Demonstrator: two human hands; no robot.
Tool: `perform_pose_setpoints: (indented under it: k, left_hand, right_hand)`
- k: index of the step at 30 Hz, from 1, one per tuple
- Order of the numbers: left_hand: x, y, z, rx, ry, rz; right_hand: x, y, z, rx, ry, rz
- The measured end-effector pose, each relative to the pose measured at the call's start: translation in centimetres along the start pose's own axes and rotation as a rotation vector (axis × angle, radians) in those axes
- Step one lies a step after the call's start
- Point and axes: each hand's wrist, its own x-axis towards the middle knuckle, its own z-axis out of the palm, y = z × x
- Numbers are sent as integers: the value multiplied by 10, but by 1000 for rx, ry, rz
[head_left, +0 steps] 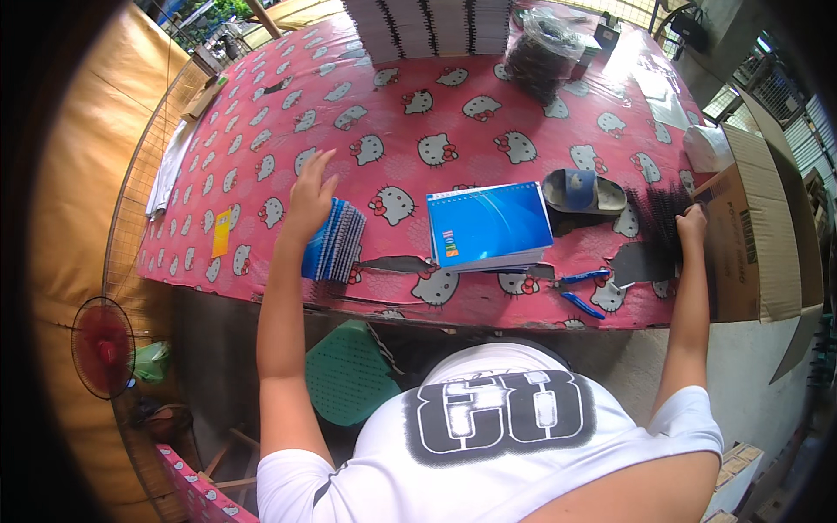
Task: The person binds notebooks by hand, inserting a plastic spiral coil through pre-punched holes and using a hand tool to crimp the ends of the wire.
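Observation:
My left hand [310,196] has its fingers stretched out and apart, at the far side of a stack of blue spiral-bound notebooks [338,244]; whether the palm touches the stack I cannot tell. At the table's right side, my right hand [692,223] is closed at a bunch of black spiral binding coils [659,213], its fingers wrapped at their right end. Between the hands lies a pile of blue-covered booklets [490,223] with punched holes along the far edge. A slipper with a blue strap [582,192] rests just right of it. Blue-handled cutting pliers [581,293] lie with handles spread near the front edge.
Tall stacks of spiral-bound books [427,30] stand at the back beside a clear plastic bag of black coils [542,59]. An open cardboard box [737,231] borders the right side. The pink table cover [305,166] is torn near the front. A green plastic seat [349,375] is below.

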Motion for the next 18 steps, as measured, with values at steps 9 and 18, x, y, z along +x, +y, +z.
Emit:
perform_pose_setpoints:
  k: [9,18]
  left_hand:
    - [54,200,45,-269,-710,103]
    - [43,205,40,-526,-350,44]
  right_hand:
    - [15,16,-25,62,38,86]
    - [-10,-10,-69,127,50,-122]
